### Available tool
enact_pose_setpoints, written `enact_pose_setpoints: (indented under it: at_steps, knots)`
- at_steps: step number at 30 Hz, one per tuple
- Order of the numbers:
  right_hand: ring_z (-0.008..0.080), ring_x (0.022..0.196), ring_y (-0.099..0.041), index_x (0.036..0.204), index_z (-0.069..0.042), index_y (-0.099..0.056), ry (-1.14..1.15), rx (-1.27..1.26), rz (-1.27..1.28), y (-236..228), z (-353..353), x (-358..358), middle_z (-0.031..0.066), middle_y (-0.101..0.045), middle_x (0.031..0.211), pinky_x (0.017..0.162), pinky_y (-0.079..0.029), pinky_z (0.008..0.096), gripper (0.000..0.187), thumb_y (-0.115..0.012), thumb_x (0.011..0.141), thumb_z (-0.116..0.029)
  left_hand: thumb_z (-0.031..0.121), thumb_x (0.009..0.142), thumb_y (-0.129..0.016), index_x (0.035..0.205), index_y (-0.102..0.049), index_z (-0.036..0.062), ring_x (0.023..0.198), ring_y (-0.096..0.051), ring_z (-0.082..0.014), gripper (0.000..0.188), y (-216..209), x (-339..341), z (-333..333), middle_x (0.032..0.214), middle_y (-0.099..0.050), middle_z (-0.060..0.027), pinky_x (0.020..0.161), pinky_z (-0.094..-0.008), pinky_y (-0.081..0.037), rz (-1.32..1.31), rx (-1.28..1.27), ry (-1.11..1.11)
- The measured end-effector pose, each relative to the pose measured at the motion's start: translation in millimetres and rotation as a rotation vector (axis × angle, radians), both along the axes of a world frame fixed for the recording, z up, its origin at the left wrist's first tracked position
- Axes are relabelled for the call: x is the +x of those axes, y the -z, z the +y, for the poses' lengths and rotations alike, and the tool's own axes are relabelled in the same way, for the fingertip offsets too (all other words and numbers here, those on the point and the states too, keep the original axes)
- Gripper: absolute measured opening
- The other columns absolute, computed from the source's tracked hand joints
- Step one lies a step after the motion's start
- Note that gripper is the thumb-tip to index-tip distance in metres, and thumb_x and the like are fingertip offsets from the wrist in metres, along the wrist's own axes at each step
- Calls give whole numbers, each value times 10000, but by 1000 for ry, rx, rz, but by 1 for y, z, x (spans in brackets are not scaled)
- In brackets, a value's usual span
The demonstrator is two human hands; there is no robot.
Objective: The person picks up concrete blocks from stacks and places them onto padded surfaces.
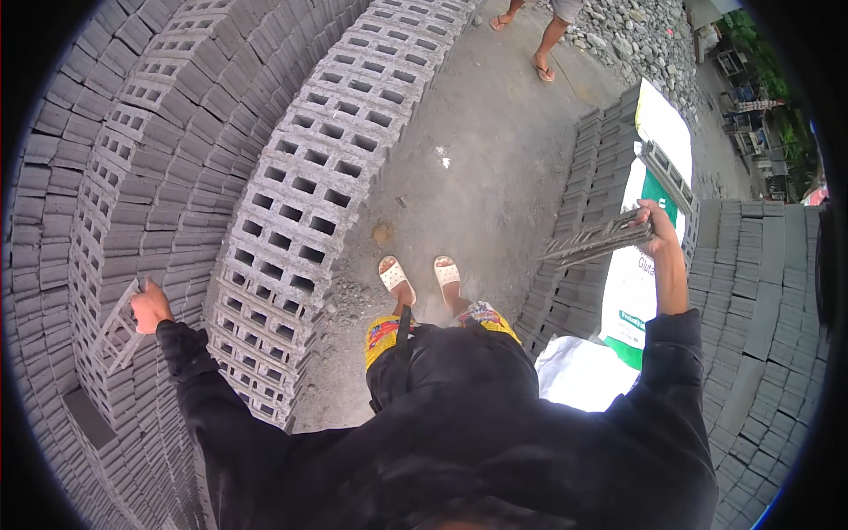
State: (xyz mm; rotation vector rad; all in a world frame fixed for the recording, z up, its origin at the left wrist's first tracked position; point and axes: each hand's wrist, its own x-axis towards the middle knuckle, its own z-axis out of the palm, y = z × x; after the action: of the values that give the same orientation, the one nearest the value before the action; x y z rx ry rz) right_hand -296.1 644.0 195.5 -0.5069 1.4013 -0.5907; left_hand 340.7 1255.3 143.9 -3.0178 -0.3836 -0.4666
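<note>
My left hand (152,306) is closed on the edge of a grey ladder-like frame (117,337), which lies against the stacked blocks on the left. My right hand (657,230), arm stretched out, grips one end of a bundle of thin grey slatted frames (594,240). That bundle is held over the row of blocks on the right. Just beyond the right hand, a similar grey frame (667,177) rests on a white and green sack (652,115). The frames' exact kind and material I cannot make out.
A long stack of grey hollow blocks (291,212) curves along my left, with taller block stacks (168,150) behind it. More blocks (751,309) stand at the right. Another person's legs (549,49) are on the concrete ground (468,150) ahead, near a gravel heap (627,40).
</note>
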Motion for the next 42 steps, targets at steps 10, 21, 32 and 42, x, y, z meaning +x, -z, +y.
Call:
enact_pose_setpoints:
  at_steps: [10,21,32,42]
  knots:
    - [41,448,-459,754,-136,-503,-385,-260,-234,-60,56,191,-83,-487,572,586,-452,251,160,-645,826,-156,313,700,-726,661,-518,-17,710,-493,-371,392,42,-385,-283,615,-542,-206,737,-433,-417,819,-854,1421]
    - [145,551,-554,772,-85,-497,-13,-99,-203,4,73,71,6,-531,629,528,-504,258,148,-636,810,-53,320,708,-732,762,-631,-52,611,-596,-186,390,45,-298,-284,656,-631,-132,572,-354,-453,1331,-769,1185]
    - [190,708,-624,878,-17,-599,-9,148,-265,157,204,120,74,-621,807,644,-524,295,138,-676,789,-89,362,805,-625,894,-626,-57,614,-559,-114,428,90,-301,-332,704,-652,-65,544,-257,-411,1585,-831,882]
    - [243,777,-612,984,-48,-554,9,292,-408,153,254,196,95,-621,852,696,-504,398,443,-471,900,-475,374,840,-608,1146,-583,-42,997,-554,-180,517,92,-318,-326,1132,-609,-129,858,-294,-398,1761,-769,675]
